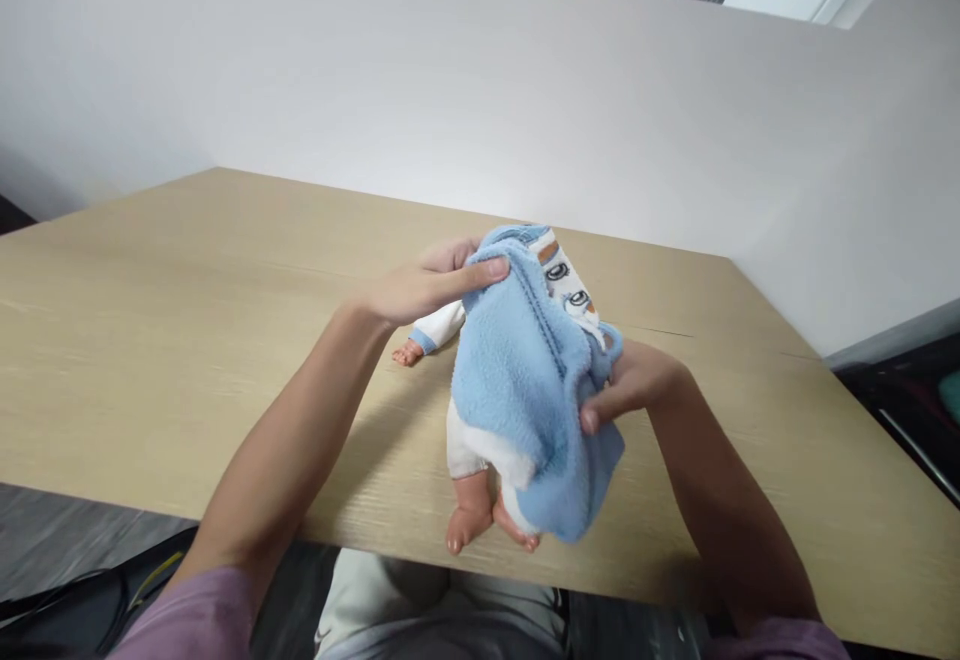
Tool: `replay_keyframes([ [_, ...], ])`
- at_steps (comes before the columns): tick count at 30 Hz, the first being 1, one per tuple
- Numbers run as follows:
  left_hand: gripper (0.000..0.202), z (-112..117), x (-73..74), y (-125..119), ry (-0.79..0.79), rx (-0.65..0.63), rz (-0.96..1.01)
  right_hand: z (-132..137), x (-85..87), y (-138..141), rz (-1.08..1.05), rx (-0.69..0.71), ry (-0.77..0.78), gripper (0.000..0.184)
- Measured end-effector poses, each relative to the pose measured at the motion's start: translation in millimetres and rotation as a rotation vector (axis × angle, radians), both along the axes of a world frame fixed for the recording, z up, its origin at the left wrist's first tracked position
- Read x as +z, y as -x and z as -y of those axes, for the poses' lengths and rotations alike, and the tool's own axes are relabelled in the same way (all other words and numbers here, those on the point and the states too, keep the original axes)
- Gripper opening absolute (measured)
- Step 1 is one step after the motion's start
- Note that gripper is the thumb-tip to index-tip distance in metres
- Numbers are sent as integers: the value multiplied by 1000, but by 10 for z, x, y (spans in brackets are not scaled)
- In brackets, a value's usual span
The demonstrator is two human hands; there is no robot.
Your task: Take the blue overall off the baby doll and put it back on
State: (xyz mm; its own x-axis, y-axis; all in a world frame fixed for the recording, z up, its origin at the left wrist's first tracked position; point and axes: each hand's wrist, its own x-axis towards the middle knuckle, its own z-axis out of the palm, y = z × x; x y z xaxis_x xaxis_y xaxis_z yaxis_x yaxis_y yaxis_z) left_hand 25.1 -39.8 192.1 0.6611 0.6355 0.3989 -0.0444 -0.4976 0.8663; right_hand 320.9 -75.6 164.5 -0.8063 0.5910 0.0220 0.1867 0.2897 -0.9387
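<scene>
A baby doll [472, 505] in white clothing lies on the table, its feet toward me and one blue-cuffed arm out to the left. Over its body I hold up a light blue fleece garment [502, 360] with a white panel of printed eyes along its upper right edge. My left hand [439, 280] pinches the upper left edge, thumb on the outside. Lower on the right side, my right hand [637, 380] grips the cloth, its thumb in front and its other fingers mostly hidden. The fabric covers the doll's head and torso.
The wooden table [187, 340] reaches to a pale wall [450, 90] at the back. A black bag with cables [97, 590] sits below the table's front edge at left. Dark objects [900, 410] stand past the right edge.
</scene>
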Motion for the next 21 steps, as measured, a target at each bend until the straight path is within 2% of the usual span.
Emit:
replay_keyframes([
  [2,56,60,37,-14,61,-37,-24,4,23,-6,-16,4,-3,77],
  [5,54,96,81,-10,148,-129,-100,6,-38,-27,-217,-228,4,82],
  [7,55,84,96,-3,177,-231,-151,3,-105,-34,-341,-333,29,87],
  [9,51,67,97,2,188,-315,-175,-2,-162,-36,-352,-364,56,88],
  [11,46,59,84,2,180,-322,-172,-4,-190,-39,-286,-383,74,89],
  [14,45,69,48,-9,164,-197,-61,0,-158,-30,-158,-320,71,89],
  [16,45,82,26,-28,177,-122,19,6,-93,-3,-76,-179,54,85],
  [19,47,100,18,-66,232,-152,12,13,5,32,28,39,44,73],
  [21,48,105,28,-85,243,-185,-30,10,25,23,15,14,34,70],
])
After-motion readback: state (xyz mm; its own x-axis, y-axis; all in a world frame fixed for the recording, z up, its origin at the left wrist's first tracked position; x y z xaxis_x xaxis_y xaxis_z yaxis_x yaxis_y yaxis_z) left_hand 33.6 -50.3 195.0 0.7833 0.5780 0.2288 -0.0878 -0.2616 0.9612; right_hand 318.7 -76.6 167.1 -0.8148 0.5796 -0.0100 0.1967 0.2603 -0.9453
